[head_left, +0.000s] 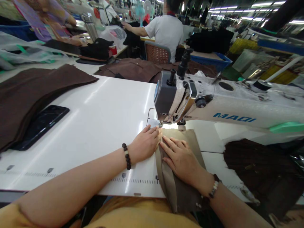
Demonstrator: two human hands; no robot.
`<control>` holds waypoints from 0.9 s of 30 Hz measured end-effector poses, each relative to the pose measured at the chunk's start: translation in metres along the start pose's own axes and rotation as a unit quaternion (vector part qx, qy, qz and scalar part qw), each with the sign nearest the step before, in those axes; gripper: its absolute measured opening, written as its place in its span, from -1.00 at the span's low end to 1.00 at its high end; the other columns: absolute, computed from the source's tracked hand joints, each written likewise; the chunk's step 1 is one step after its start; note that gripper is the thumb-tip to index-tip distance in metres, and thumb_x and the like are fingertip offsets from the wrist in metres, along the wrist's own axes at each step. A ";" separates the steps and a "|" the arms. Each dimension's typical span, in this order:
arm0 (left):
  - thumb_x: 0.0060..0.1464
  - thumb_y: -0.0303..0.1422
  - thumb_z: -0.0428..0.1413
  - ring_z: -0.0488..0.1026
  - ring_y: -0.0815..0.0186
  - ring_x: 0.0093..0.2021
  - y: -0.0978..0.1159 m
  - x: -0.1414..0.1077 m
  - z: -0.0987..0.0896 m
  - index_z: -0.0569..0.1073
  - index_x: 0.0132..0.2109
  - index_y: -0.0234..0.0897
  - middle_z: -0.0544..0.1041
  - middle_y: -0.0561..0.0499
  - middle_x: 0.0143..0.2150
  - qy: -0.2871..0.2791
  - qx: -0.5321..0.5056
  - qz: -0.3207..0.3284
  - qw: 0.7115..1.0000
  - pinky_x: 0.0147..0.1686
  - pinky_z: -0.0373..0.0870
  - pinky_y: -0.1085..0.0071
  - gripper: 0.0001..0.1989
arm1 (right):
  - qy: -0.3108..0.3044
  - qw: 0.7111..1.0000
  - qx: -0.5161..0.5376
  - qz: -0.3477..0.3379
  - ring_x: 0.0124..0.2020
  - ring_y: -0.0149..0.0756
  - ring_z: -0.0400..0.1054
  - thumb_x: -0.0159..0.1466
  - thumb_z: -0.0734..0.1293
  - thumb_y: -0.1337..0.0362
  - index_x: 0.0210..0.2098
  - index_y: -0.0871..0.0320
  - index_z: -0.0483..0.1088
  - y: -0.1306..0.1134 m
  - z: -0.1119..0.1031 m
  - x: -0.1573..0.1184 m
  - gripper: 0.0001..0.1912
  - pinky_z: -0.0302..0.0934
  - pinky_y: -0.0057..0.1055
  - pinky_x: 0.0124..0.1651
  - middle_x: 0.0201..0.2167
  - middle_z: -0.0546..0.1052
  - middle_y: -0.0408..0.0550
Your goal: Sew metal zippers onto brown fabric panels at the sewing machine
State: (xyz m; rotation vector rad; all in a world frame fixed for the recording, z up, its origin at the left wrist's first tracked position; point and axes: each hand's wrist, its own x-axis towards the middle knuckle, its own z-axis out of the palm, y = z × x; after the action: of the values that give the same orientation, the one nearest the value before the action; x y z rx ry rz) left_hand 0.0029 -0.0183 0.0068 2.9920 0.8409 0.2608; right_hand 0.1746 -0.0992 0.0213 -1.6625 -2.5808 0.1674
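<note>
A sewing machine (228,101) stands over the white table, its needle area lit from beneath the head. Brown fabric (180,193) with a paler olive side runs from the needle toward me and droops over the table's front edge. My left hand (148,142) lies with fingers extended at the fabric's left edge, close to the presser foot; its fingertips point at the needle. On top of the fabric my right hand (181,158) rests flat, fingers spread, just in front of the machine head. Dark bead bracelets circle both wrists.
Brown fabric pieces (42,85) lie at left, partly over a black phone (45,125). More dark fabric (258,164) sits at right. Past the table are brown cloth (135,68), a chair (158,52), a blue bin (213,60) and a seated person in white (166,31).
</note>
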 end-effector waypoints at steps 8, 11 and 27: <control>0.22 -0.40 -0.09 0.19 0.17 0.09 -0.019 0.015 0.003 0.33 -0.05 -0.45 0.32 -0.18 0.01 -0.003 -0.002 -0.025 1.000 0.13 0.02 0.19 -0.77 | -0.001 0.999 0.019 0.044 0.24 -0.12 -0.12 0.27 0.10 0.25 0.20 0.02 0.01 0.005 0.015 0.015 -0.51 -0.20 0.18 0.14 0.25 -0.01 -0.01; 0.20 -0.41 -0.05 0.21 0.18 0.08 -0.027 0.020 0.001 0.34 -0.08 -0.45 0.32 -0.18 0.03 -0.011 -0.021 -0.033 0.999 0.11 0.06 0.21 -0.79 | 0.002 0.998 0.031 0.053 0.25 -0.15 -0.13 0.29 0.05 0.24 0.21 0.05 -0.01 0.010 0.015 0.023 -0.52 -0.22 0.16 0.16 0.25 -0.02 0.00; 0.22 -0.43 -0.10 0.32 0.29 -0.05 0.055 -0.074 -0.020 0.35 -0.05 -0.36 0.42 -0.10 -0.05 -0.018 -0.236 0.174 0.956 -0.01 0.26 0.43 -0.79 | -0.020 0.998 0.067 0.008 0.27 -0.27 -0.21 0.33 -0.01 0.20 0.22 0.10 -0.05 0.016 0.012 0.019 -0.53 -0.31 0.09 0.21 0.25 -0.02 -0.05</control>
State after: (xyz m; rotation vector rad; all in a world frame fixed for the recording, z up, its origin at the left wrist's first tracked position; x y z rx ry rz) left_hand -0.0344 -0.1046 0.0190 2.6513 0.1940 0.3523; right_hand 0.1800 -0.0755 0.0070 -1.6489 -2.5235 0.3695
